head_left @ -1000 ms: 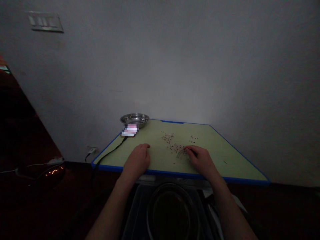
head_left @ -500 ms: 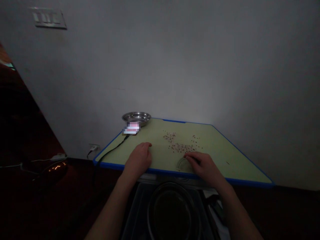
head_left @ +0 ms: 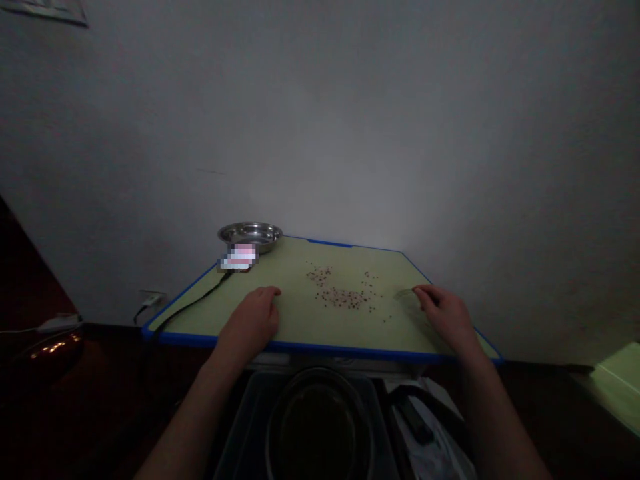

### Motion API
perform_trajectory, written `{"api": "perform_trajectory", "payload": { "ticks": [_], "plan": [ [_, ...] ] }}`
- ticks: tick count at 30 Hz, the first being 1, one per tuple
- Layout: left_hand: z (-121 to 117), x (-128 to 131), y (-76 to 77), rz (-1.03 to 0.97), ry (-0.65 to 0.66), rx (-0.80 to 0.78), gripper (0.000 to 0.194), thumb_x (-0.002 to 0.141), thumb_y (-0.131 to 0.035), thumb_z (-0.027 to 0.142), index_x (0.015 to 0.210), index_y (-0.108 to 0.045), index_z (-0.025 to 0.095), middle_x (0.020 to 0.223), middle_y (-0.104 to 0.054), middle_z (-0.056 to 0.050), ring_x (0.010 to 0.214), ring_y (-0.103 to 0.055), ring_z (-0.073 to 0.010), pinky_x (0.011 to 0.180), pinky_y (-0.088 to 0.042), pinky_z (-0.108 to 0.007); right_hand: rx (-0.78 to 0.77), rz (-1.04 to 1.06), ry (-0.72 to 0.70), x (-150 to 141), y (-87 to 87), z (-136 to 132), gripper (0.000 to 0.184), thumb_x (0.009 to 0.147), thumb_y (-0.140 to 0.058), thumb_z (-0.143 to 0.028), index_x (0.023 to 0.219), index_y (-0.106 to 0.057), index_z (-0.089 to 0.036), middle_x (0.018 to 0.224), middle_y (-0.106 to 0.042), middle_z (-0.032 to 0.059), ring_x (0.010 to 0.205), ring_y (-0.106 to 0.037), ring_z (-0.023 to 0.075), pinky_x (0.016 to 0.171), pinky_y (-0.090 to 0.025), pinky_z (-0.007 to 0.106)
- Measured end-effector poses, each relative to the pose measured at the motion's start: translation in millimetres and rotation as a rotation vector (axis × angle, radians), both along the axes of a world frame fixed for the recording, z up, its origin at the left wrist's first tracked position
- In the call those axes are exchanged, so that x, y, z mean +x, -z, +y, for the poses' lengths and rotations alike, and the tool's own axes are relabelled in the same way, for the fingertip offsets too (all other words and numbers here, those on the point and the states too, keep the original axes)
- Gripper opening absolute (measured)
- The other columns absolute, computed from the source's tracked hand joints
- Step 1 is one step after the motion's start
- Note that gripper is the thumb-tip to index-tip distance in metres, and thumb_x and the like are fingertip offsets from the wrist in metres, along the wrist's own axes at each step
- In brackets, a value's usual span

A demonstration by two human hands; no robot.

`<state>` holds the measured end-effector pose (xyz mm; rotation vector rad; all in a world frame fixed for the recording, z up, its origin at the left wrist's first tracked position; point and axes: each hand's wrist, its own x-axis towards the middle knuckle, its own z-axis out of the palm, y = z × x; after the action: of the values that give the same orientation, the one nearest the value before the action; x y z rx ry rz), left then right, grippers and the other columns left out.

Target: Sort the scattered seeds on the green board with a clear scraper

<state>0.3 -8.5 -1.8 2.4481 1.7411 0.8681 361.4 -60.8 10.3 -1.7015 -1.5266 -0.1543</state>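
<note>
Small dark red beans or seeds (head_left: 345, 298) lie scattered across the middle of the pale green tabletop (head_left: 305, 327). Left of them, my left hand (head_left: 253, 319) rests at the table's near side with its fingers curled together; nothing shows in it. My right hand (head_left: 445, 317) is over the right part of the table, its thumb and fingers pinching the edge of a clear, rounded see-through dish or lid (head_left: 404, 293). This thing is tilted and faint in the dim light, so its exact kind is unclear.
A steel bowl (head_left: 250, 233) stands at the back left corner, with a blurred-out device (head_left: 240, 257) and black cable (head_left: 200, 301) before it. The table has a blue rim (head_left: 330, 243) and meets a grey wall (head_left: 330, 133). Below sits a dark round pan or lid (head_left: 320, 427).
My right hand has moved right, away from the beans, carrying the clear thing from the near edge and lifting it. My left hand keeps its place. The view has turned right.
</note>
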Motion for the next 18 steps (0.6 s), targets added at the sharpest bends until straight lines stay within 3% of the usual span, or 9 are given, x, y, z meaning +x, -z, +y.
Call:
{"api": "perform_trajectory", "payload": {
  "ticks": [5, 9, 18],
  "plan": [
    [1, -1, 0.7, 0.002, -0.005, 0.007, 0.041, 0.083, -0.033, 0.016, 0.115, -0.058, 0.008, 0.115, -0.063, -0.015, 0.11, -0.057, -0.0243, 0.1, -0.043, -0.04, -0.082, -0.071, 0.051, 12, 15.5, -8, 0.035, 0.085, -0.044, -0.035, 0.09, -0.072, -0.014, 0.09, -0.074, 0.0153, 0.082, -0.067, 0.0294, 0.073, -0.047, 0.038],
    [3, -2, 1.9, 0.007, -0.001, 0.01, 0.041, 0.083, -0.033, 0.017, 0.115, -0.058, 0.009, 0.115, -0.063, -0.015, 0.11, -0.057, -0.0245, 0.101, -0.042, -0.04, -0.121, -0.089, 0.019, -6, 21.9, -14, 0.036, 0.088, -0.041, -0.035, 0.093, -0.071, -0.015, 0.095, -0.074, 0.0139, 0.087, -0.067, 0.0278, 0.077, -0.046, 0.036],
    [3, -1, 1.3, 0.014, -0.004, 0.019, 0.041, 0.082, -0.035, 0.017, 0.114, -0.058, 0.009, 0.115, -0.064, -0.015, 0.109, -0.058, -0.0246, 0.1, -0.043, -0.04, -0.193, -0.141, -0.092, -50, 19.4, -22, 0.033, 0.09, -0.042, -0.034, 0.096, -0.07, -0.018, 0.094, -0.075, 0.0089, 0.087, -0.068, 0.026, 0.076, -0.048, 0.034]
  ]
}}
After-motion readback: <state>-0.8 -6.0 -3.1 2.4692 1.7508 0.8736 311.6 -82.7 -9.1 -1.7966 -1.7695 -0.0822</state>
